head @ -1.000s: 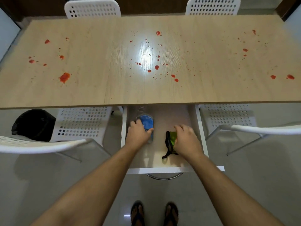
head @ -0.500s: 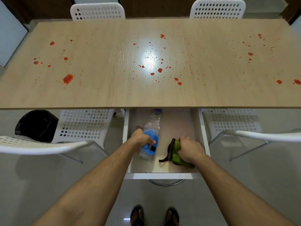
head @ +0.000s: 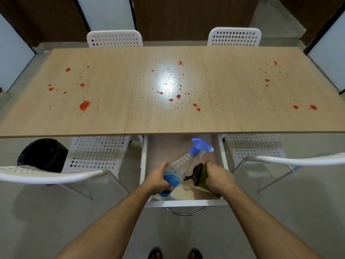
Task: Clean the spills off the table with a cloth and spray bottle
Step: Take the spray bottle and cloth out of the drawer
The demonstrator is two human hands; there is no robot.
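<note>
A long wooden table [head: 233,120] carries red spills: a splat at the left [head: 84,105], scattered drops in the middle [head: 178,96] and spots at the right [head: 312,107]. Below its near edge an open white drawer [head: 184,202] sticks out. My left hand [head: 158,177] grips a clear spray bottle [head: 183,160] with blue liquid and a blue trigger head, tilted up to the right over the drawer. My right hand [head: 217,177] holds a bunched green cloth with black trim [head: 200,176] above the drawer.
White perforated chairs stand at the far side [head: 114,39] [head: 234,37] and at the near side left [head: 56,176] and right [head: 280,159]. A black bin [head: 43,154] sits on the floor at the left. My sandalled feet [head: 175,254] show below.
Both hands have drawn back and up from deep inside the drawer. The spray bottle has come out from under the table edge, its blue head now visible. The cloth is bunched in my right hand.
</note>
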